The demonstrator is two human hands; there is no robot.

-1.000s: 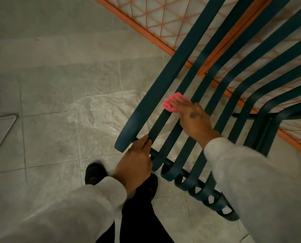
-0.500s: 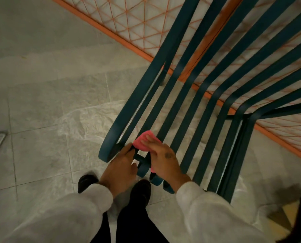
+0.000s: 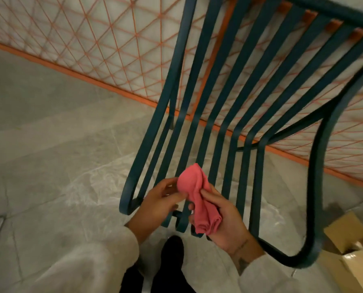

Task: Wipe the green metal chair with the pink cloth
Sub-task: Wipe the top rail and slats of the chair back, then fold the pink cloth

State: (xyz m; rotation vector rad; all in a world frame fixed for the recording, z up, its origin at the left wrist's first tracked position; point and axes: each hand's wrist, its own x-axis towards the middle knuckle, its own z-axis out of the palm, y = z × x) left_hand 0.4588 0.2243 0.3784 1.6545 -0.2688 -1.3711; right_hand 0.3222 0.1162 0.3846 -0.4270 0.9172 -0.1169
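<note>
1. In front of the chair's front edge, one pink cloth (image 3: 195,187) was held up off the metal, bunched into a long roll and touching no slat.
2. Two hands were in view. The right hand (image 3: 229,226) lay palm up under the lower part of the cloth, its grip closed round it with thumb and curled fingers. The left hand (image 3: 159,201) met the upper bunch, its grip pinching the cloth there between thumb and fingers.
3. One green metal chair (image 3: 173,66) stood tilted before the person. Its slats ran from the back down to the curled front edge, and motion blur prevented a firm count of them. One armrest loop (image 3: 316,166) showed on the right.
4. One cardboard box (image 3: 343,235) sat open at the lower right, one black shoe (image 3: 173,250) showed below the hands, and one orange mesh fence (image 3: 91,49) stood behind the chair. A clear plastic sheet (image 3: 87,182) lay on the grey tiled floor (image 3: 28,123).
5. Half a second before, the right hand had pressed the cloth onto a slat near the front edge while the left held the front bar. Both had since come off the chair, and the right palm had turned upward.
</note>
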